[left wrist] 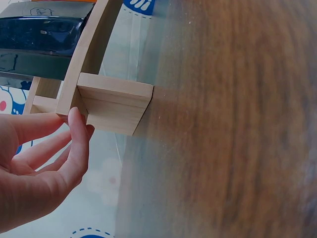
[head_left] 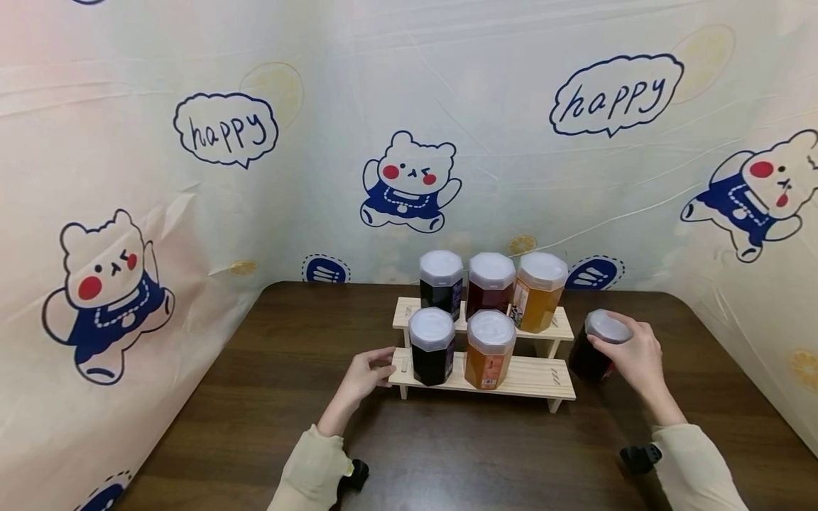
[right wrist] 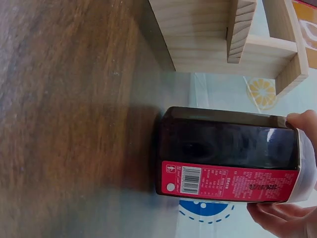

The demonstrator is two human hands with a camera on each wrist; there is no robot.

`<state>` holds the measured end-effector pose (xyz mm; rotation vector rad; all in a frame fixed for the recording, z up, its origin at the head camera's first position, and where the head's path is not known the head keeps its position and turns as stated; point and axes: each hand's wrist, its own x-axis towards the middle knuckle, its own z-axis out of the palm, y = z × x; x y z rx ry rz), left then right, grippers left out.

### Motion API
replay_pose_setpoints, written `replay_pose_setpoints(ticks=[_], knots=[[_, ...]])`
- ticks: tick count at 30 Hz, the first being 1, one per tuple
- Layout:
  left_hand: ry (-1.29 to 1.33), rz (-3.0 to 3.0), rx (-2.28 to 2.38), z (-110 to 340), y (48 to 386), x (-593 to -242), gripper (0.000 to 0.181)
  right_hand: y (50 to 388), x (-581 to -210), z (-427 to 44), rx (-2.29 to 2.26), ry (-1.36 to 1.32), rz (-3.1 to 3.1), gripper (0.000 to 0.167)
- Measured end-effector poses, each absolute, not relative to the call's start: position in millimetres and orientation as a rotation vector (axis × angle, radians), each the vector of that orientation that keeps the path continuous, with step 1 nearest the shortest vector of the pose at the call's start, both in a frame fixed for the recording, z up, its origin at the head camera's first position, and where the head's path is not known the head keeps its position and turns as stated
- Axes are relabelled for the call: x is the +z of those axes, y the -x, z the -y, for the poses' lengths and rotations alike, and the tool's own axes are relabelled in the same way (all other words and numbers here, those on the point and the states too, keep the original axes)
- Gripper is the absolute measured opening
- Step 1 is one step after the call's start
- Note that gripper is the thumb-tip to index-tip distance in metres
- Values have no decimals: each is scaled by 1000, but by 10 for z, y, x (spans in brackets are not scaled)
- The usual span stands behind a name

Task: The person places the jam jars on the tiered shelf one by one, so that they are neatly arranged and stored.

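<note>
My left hand (head_left: 366, 376) pinches the left end of the front step of a two-step wooden rack (head_left: 540, 376); in the left wrist view its thumb and index finger meet at the corner of the wood (left wrist: 116, 91). To the right of the rack, my right hand (head_left: 637, 355) grips a dark jar (head_left: 586, 358) around its clear lid. This jar has a red label with a barcode (right wrist: 228, 181), and its base is at or very near the tabletop. On the front step stand a black-filled jar (head_left: 432, 363) and an amber jar (head_left: 479, 365).
Three jars line the back step: a black one (head_left: 441, 291), a dark red one (head_left: 488, 294) and an amber one (head_left: 537, 301). The rack stands on a brown wooden table (head_left: 255, 426). A printed curtain (head_left: 319, 177) with bears hangs behind the table and at its sides.
</note>
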<state>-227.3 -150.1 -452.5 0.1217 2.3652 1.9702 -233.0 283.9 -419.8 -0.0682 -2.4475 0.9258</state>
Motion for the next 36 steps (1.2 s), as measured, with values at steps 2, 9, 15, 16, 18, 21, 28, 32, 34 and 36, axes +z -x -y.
replay_pose_setpoints(ticks=[2, 9, 15, 16, 18, 21, 28, 32, 34, 36], knots=[[-125, -2366, 1967, 1503, 2274, -4531, 36, 2305, -4171, -2829, 918, 80, 2430, 53], [-105, -2352, 1965, 1506, 2303, -4552, 37, 2200, -4041, -2774, 895, 76, 2377, 52], [-97, -2356, 1975, 1503, 2301, -4550, 37, 2106, -3894, -2695, 887, 45, 2345, 52], [-93, -2355, 1977, 1502, 2300, -4549, 37, 2090, -3872, -2681, 883, 40, 2343, 52], [-97, -2362, 1973, 1502, 2298, -4550, 36, 2059, -3832, -2654, 872, 34, 2341, 52], [-108, -2366, 1969, 1501, 2287, -4545, 36, 2012, -3782, -2622, 861, 20, 2331, 52], [-107, -2366, 1966, 1502, 2291, -4549, 36, 1936, -3678, -2559, 844, -25, 2288, 53], [-115, -2371, 1959, 1503, 2286, -4554, 36, 1896, -3635, -2513, 841, -44, 2274, 53], [-117, -2372, 1961, 1502, 2283, -4552, 36, 1879, -3620, -2485, 843, -55, 2274, 53], [-121, -2371, 1965, 1500, 2279, -4549, 36, 1866, -3611, -2459, 841, -64, 2275, 53]])
